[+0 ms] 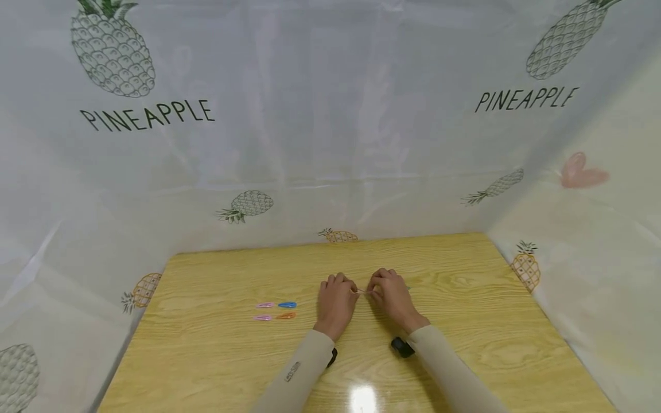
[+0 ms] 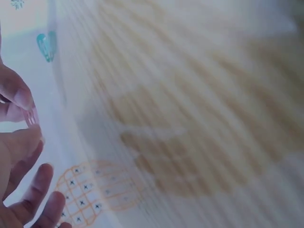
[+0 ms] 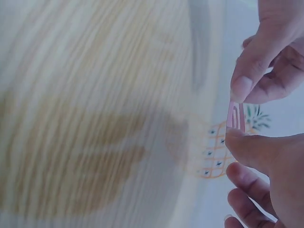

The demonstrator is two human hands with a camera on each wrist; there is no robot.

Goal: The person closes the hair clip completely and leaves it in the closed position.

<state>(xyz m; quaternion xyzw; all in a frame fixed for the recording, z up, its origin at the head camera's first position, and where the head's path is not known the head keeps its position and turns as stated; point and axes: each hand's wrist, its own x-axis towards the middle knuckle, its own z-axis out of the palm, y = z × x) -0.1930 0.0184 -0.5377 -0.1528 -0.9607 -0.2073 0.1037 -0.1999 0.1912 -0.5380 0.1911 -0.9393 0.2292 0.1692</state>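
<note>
A pink snap hair clip [image 1: 364,292] [image 3: 235,116] is held between both hands just above the wooden table. At one end my left hand [image 1: 337,302] [image 3: 270,57] pinches it between thumb and finger. My right hand [image 1: 393,297] [image 3: 275,161] pinches the opposite end with thumb and fingertip, its other fingers loosely bent. Slots in the clip's body show in the right wrist view. Beyond the right hand lies a green hair clip [image 2: 47,46], mostly hidden in the head view.
Left of the hands, a pink clip [image 1: 265,304], a blue clip [image 1: 287,304], a mauve clip [image 1: 263,318] and an orange clip [image 1: 286,315] lie in two rows on the wooden table [image 1: 206,355]. A pineapple-printed white sheet [image 1: 320,115] surrounds the table's back and sides.
</note>
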